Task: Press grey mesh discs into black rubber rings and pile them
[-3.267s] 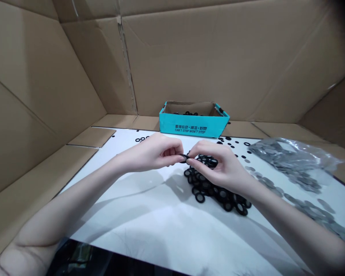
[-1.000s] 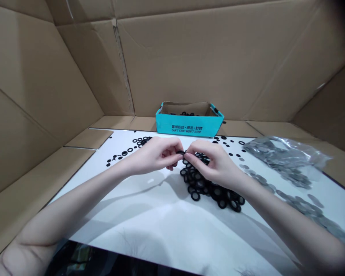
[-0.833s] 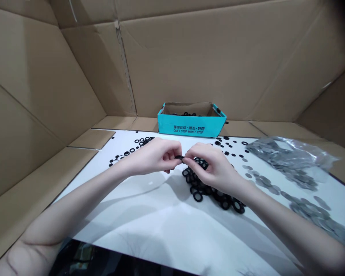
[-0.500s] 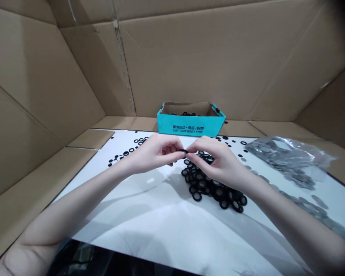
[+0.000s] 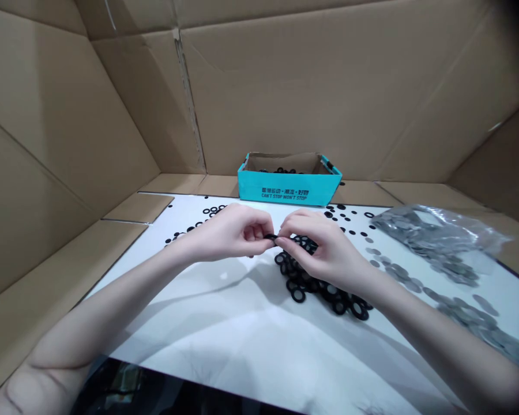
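Between my two hands, a small black ring [image 5: 271, 237] is pinched just above the white table. My left hand [image 5: 237, 231] grips its left side with thumb and fingers, the fingers curled. On the other side, my right hand [image 5: 318, 239] holds the ring's edge between thumb and forefinger. Whether a disc sits in this ring I cannot tell. Below and behind my right hand lies a heap of black rings [image 5: 298, 295], many with pale grey centres; the hand covers part of it.
An open turquoise box [image 5: 285, 189] with black rings inside stands at the back. To the right lie a clear plastic bag [image 5: 432, 236] of grey discs and a trail of loose grey discs [image 5: 471, 314]. More black rings [image 5: 211, 211] are scattered at back left. Cardboard walls [image 5: 328, 86] surround the table.
Both hands have dropped slightly, the ring now tilted flatter between them. My right hand has shifted a little to the right and down. The view has moved slightly.
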`<state>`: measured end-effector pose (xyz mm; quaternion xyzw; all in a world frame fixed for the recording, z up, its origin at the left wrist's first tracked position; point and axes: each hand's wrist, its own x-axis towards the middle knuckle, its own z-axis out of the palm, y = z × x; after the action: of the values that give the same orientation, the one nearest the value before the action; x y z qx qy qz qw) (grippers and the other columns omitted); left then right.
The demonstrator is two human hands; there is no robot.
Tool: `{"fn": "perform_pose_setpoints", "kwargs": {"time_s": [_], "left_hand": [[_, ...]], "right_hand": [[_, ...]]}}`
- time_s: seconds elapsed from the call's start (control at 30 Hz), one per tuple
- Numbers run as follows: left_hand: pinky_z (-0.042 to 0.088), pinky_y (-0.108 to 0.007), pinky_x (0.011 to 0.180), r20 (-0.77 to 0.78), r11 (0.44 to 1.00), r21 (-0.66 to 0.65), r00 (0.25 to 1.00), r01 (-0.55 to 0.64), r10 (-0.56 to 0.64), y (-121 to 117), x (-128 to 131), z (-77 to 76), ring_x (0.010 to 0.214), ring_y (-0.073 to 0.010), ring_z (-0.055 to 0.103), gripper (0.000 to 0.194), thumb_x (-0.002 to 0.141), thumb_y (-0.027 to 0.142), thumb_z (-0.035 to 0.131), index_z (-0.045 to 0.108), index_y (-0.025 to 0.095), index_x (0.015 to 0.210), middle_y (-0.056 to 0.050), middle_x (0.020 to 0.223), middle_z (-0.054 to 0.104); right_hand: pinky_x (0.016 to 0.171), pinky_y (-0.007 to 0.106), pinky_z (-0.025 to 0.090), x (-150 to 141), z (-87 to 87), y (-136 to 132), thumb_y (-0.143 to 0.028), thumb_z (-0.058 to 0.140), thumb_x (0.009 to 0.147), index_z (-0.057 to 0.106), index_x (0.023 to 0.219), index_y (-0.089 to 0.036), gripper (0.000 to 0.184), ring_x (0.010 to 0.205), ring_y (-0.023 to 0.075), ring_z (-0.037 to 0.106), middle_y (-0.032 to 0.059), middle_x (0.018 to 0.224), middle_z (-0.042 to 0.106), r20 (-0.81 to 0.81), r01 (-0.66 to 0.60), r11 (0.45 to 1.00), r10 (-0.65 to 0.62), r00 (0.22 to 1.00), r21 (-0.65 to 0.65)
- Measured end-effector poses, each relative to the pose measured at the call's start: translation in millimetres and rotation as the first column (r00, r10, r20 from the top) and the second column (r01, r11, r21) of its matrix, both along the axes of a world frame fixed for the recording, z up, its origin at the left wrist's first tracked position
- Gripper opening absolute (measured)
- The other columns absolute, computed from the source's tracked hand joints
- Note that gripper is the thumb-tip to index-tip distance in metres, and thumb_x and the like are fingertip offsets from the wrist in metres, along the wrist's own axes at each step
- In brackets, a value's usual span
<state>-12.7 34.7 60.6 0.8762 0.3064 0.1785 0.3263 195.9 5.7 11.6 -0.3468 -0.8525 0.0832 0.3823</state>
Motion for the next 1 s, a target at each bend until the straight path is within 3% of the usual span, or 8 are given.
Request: {"fn": "perform_pose_setpoints", "kwargs": {"time_s": [0.3,0.6,0.77,0.87,1.0], "left_hand": [[0.039,-0.017,0.055,0.023,0.999,0.046,0.999,-0.029,0.028,-2,3,-1.6,0.060,-0.0077,0.052,0.010,0.084,0.020,0.062,0.068,0.013,0.080,0.002,0.065,0.061],[0.048,-0.018,0.060,0.140,0.998,-0.064,0.990,0.022,-0.013,-2,3,-7.3,0.063,-0.0090,0.063,0.015,0.095,0.028,0.056,0.059,0.015,0.086,0.001,0.069,0.064],[0.045,-0.016,0.054,0.010,0.990,-0.139,0.999,0.034,-0.033,-1,0,1.2,0.058,-0.0086,0.063,0.013,0.088,0.023,0.062,0.061,0.014,0.079,0.003,0.065,0.060],[0.038,-0.015,0.051,-0.025,0.994,-0.110,1.000,0.002,-0.005,-1,-1,2.8,0.055,-0.0066,0.055,0.013,0.083,0.020,0.066,0.061,0.013,0.074,0.004,0.061,0.057],[0.039,-0.017,0.054,0.072,0.999,-0.042,0.997,-0.027,0.030,0,1,-1.9,0.061,-0.0070,0.050,0.010,0.084,0.021,0.065,0.066,0.012,0.079,0.002,0.066,0.058]], "right_hand": [[0.076,0.037,0.032,6,7.5,0,-0.019,0.056,0.095,0.062,0.079,-0.021,0.017,0.085,0.0199,0.061,0.0014,0.079,0.071,0.120,0.037,0.999,-0.042,0.992,0.038],[0.072,0.034,0.034,5,7.5,0,-0.020,0.057,0.095,0.056,0.074,-0.021,0.021,0.073,0.0164,0.058,-0.0008,0.071,0.066,0.020,0.031,0.999,-0.032,0.999,0.044],[0.071,0.035,0.032,-2,-0.6,-3,-0.017,0.057,0.094,0.055,0.072,-0.021,0.022,0.069,0.0155,0.055,-0.0007,0.067,0.063,-0.015,0.054,0.984,-0.052,0.999,0.172],[0.071,0.036,0.031,-6,-6.0,-4,-0.017,0.057,0.094,0.054,0.073,-0.021,0.021,0.070,0.0161,0.056,-0.0002,0.068,0.064,-0.023,0.055,0.981,-0.051,0.998,0.187],[0.070,0.034,0.034,-5,-7.0,-1,-0.018,0.058,0.093,0.055,0.073,-0.022,0.021,0.069,0.0163,0.056,-0.0008,0.067,0.064,-0.064,0.049,0.994,-0.042,0.997,0.103]]}}
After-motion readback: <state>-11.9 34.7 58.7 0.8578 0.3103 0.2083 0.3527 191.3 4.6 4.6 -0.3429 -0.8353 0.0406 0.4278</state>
